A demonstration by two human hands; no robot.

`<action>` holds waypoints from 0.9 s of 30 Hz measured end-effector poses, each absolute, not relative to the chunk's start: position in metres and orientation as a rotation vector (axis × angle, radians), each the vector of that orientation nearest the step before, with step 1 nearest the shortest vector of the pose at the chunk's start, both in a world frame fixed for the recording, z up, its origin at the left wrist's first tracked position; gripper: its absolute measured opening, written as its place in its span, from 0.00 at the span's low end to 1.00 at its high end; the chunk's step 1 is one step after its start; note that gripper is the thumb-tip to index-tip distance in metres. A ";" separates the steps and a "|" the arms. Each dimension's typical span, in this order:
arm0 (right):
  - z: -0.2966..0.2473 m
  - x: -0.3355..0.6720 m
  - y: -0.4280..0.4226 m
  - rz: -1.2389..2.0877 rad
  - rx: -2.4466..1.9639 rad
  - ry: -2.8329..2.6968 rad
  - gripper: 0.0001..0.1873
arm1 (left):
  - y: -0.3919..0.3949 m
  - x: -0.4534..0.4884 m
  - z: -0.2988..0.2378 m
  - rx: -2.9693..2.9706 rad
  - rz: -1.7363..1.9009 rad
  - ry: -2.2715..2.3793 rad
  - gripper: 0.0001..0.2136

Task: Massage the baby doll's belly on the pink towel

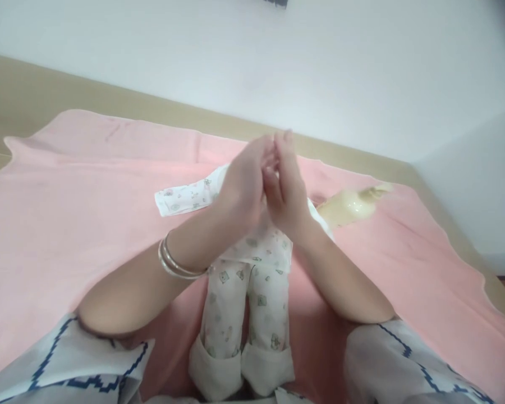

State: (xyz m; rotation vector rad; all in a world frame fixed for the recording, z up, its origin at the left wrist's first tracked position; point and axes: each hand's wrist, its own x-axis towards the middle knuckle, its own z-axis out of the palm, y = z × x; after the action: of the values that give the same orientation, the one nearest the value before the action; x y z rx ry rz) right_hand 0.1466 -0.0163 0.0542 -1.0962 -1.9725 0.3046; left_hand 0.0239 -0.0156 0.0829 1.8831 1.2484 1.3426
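My left hand (244, 182) and my right hand (288, 188) meet in the middle, palm to palm, with fingers stretched upward and slightly curved. No object shows between them, though the palms' inner sides are partly hidden. Silver bangles (168, 258) circle my left wrist. Under my hands lies a small white baby outfit with a tiny animal print: a top (189, 196) with one sleeve out to the left, and trousers (261, 303) with plain turned-up cuffs. It looks filled out; its upper end is hidden behind my hands.
A pale yellow, glossy bottle (349, 207) lies on its side to the right. Everything rests on a pink blanket (88, 213) spread over a wooden-coloured surface (37, 78). Behind it rises a white wall (244, 56).
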 end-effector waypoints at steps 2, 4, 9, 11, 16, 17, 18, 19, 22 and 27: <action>0.041 0.145 -0.008 0.348 -1.123 -1.932 0.30 | 0.005 0.014 0.077 1.786 1.353 1.260 0.22; 0.032 0.142 -0.005 0.382 -1.171 -1.900 0.28 | 0.022 0.009 0.068 1.701 1.419 1.351 0.19; 0.024 0.139 -0.005 0.379 -1.238 -1.842 0.25 | 0.041 0.016 0.034 1.860 1.389 1.485 0.18; 0.021 0.141 -0.002 0.372 -1.247 -1.811 0.24 | 0.041 0.020 0.024 1.906 1.321 1.529 0.17; 0.013 0.143 0.004 0.340 -1.237 -1.737 0.23 | 0.034 0.018 0.012 1.966 1.320 1.549 0.16; 0.013 0.143 0.003 0.335 -1.237 -1.733 0.23 | 0.032 0.016 0.010 1.976 1.300 1.542 0.17; 0.013 0.143 0.003 0.334 -1.234 -1.737 0.24 | 0.029 0.013 0.007 1.989 1.275 1.529 0.17; 0.013 0.144 0.001 0.336 -1.226 -1.748 0.24 | 0.027 0.010 0.005 2.004 1.255 1.513 0.18; 0.014 0.150 -0.003 0.352 -1.184 -1.834 0.26 | 0.023 0.002 -0.002 2.065 1.222 1.466 0.20; 0.012 0.165 -0.004 0.267 -1.264 -2.009 0.28 | 0.022 -0.004 -0.008 2.084 1.220 1.439 0.21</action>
State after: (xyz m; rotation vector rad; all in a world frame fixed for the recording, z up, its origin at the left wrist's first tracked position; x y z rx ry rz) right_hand 0.1652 -0.0039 0.0124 -1.2643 -2.0088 0.2668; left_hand -0.0038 0.0223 -0.0080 2.0837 1.4392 1.2199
